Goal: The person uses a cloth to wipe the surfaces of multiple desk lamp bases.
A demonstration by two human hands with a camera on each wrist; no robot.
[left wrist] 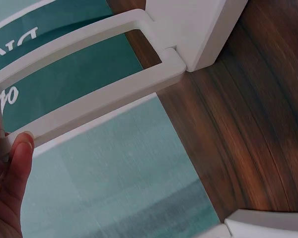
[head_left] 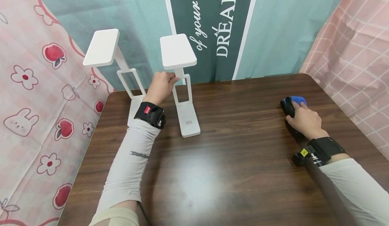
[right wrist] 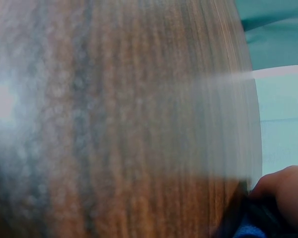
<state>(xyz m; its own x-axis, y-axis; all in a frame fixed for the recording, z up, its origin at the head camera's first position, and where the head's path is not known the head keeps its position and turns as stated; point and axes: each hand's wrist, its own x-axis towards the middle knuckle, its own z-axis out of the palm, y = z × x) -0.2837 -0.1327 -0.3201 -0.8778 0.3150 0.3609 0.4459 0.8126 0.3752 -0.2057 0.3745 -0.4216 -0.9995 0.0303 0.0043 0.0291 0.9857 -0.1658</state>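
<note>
Two white stands, each with a base, an open frame and a flat top plate, stand upright at the left rear of the table. My left hand [head_left: 161, 86] pinches the upper frame of the nearer-to-centre stand [head_left: 188, 119], just below its top plate. In the left wrist view, the thumb and fingers [left wrist: 21, 161] grip the end of that frame. The other stand [head_left: 101, 48] is left of my hand, its base partly hidden behind my wrist. At the right rear, my right hand [head_left: 305, 120] holds a small blue and black item [head_left: 298, 99], mostly covered by the fingers.
The brown wooden table [head_left: 243, 134] runs back to a teal curtain [head_left: 279, 33] with white lettering. A pink patterned curtain [head_left: 45, 94] borders the left side, and a pink checked curtain [head_left: 358, 50] the right. A black cable [head_left: 144, 213] hangs by my left forearm.
</note>
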